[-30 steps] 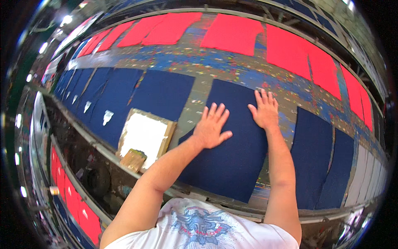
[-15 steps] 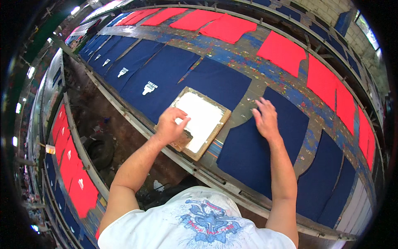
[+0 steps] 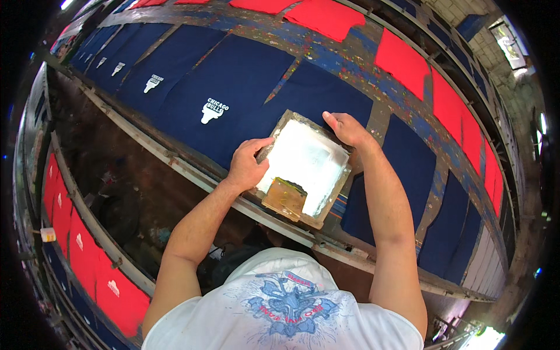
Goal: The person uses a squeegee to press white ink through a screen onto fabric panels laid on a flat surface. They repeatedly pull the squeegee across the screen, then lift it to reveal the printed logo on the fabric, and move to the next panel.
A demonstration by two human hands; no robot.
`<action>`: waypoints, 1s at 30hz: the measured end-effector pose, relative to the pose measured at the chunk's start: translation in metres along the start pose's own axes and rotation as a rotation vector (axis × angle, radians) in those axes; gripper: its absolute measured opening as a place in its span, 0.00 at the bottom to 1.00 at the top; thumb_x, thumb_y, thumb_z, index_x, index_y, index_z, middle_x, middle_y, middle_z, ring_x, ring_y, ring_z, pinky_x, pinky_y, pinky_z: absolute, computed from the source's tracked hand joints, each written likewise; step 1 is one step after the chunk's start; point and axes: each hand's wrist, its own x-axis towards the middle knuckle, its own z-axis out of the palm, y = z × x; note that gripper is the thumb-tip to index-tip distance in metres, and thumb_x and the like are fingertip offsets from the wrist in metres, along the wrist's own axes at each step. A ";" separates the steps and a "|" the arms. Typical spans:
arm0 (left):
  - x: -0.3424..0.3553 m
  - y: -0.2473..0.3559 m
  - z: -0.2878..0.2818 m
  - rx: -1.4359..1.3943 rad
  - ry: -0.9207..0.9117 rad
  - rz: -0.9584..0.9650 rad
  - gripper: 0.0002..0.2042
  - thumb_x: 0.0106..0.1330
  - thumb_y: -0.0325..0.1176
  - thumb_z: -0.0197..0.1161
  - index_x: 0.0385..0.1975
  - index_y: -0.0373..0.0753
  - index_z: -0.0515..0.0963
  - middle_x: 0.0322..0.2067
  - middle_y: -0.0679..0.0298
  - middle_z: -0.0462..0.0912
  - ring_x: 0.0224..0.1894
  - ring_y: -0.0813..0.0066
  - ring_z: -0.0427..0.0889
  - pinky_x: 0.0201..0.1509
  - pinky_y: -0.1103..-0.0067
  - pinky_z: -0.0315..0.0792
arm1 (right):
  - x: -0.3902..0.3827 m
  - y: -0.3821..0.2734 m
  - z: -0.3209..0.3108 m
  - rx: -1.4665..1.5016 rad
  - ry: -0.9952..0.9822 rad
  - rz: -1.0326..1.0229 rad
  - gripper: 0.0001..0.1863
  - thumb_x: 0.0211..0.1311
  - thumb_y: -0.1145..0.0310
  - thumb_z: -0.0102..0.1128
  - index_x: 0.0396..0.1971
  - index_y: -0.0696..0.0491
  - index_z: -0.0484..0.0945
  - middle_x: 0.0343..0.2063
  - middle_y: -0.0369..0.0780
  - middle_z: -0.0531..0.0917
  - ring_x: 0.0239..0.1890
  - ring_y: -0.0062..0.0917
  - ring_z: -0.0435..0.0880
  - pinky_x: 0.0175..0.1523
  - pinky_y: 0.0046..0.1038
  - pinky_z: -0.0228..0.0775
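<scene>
A wooden screen-printing frame (image 3: 344,185) with white ink over its mesh lies on the long table in front of me. My left hand (image 3: 247,165) is closed on the frame's left side, thumb toward the inside. At the far right corner, my right hand (image 3: 351,130) grips the rim, its thumb raised. A brown squeegee (image 3: 284,199) rests inside the frame at the near edge, untouched by either hand. Under and beyond the frame lie navy cloth panels (image 3: 233,76). One panel to the left bears a white print (image 3: 213,112).
Red cloth panels (image 3: 402,61) line the table's far side. More navy pieces (image 3: 452,227) lie to the right. A metal rail (image 3: 175,163) runs along the near edge. Another table with red printed panels (image 3: 87,245) stands at left across a dark aisle.
My left hand has moved from over the squeegee to the frame's left side. My right hand has come left from above a navy panel onto the frame. The view has shifted.
</scene>
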 end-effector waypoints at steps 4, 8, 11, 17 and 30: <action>-0.005 -0.002 -0.003 -0.222 0.026 -0.021 0.28 0.65 0.18 0.74 0.67 0.37 0.87 0.64 0.54 0.91 0.67 0.59 0.88 0.69 0.68 0.86 | 0.012 -0.004 -0.014 0.022 -0.131 0.195 0.46 0.90 0.30 0.49 0.68 0.63 0.87 0.64 0.54 0.91 0.68 0.43 0.89 0.75 0.43 0.77; -0.008 -0.003 -0.002 -0.525 0.075 -0.058 0.27 0.64 0.15 0.76 0.65 0.35 0.87 0.66 0.53 0.90 0.67 0.65 0.89 0.70 0.69 0.87 | 0.016 -0.006 -0.026 0.183 -0.183 0.259 0.50 0.87 0.25 0.48 0.77 0.60 0.82 0.70 0.52 0.88 0.72 0.40 0.87 0.79 0.43 0.75; -0.005 -0.002 -0.005 -0.560 0.080 -0.075 0.28 0.64 0.13 0.76 0.66 0.32 0.86 0.67 0.53 0.89 0.67 0.66 0.90 0.71 0.70 0.87 | -0.012 -0.002 -0.037 0.259 0.116 0.100 0.45 0.90 0.31 0.50 0.76 0.60 0.82 0.68 0.49 0.89 0.68 0.36 0.87 0.78 0.40 0.75; 0.009 0.007 -0.009 -0.612 0.126 -0.145 0.29 0.63 0.11 0.73 0.68 0.28 0.83 0.63 0.54 0.88 0.67 0.65 0.88 0.69 0.69 0.87 | -0.159 0.008 0.010 0.379 0.865 -0.067 0.24 0.91 0.59 0.58 0.71 0.59 0.85 0.64 0.45 0.89 0.67 0.32 0.86 0.75 0.35 0.75; -0.024 0.145 0.156 -0.405 0.017 -0.049 0.22 0.65 0.12 0.74 0.60 0.31 0.87 0.72 0.47 0.86 0.67 0.64 0.90 0.65 0.74 0.88 | -0.411 0.073 0.085 0.616 0.836 0.089 0.28 0.85 0.65 0.66 0.79 0.59 0.79 0.79 0.53 0.78 0.81 0.41 0.76 0.78 0.40 0.74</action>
